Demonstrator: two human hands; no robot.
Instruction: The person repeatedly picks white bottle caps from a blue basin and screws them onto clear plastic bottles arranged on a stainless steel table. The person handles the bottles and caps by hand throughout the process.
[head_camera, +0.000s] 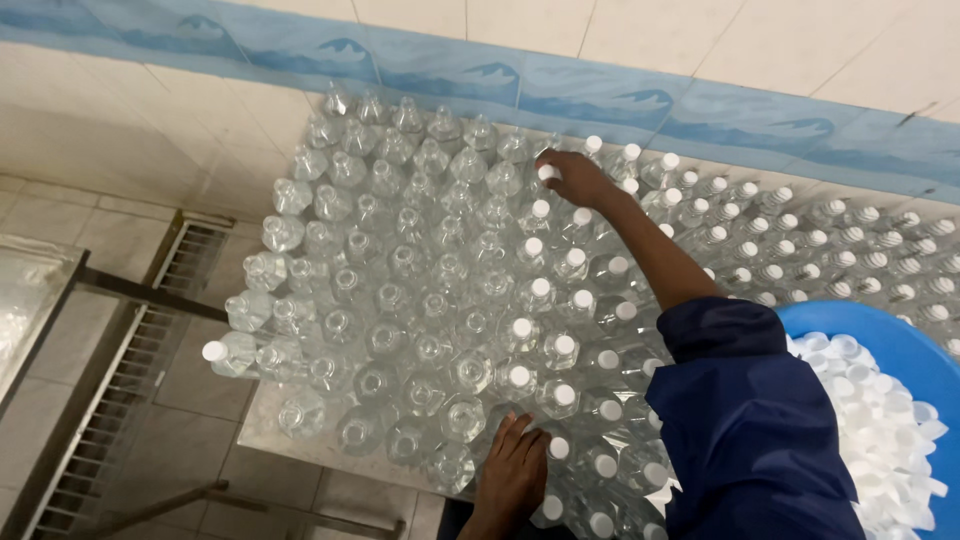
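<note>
The right hand (575, 178) reaches out to the far side of a packed crowd of clear plastic bottles (420, 300) standing upright on the bench (262, 425), its fingers pinched closed around a small white cap (548, 172) held right at the mouth of one bottle near the tiled wall (700, 50). The left hand (512, 470) lies nearer the front edge, fingers loosely spread and resting flat on the bottle tops, gripping nothing. The bottles to the right of the arm mostly wear white caps while those to the left stand uncapped, and a blue tub (890, 340) heaped with loose white caps sits at the right, just beside the dark blue sleeve (750, 420).
</note>
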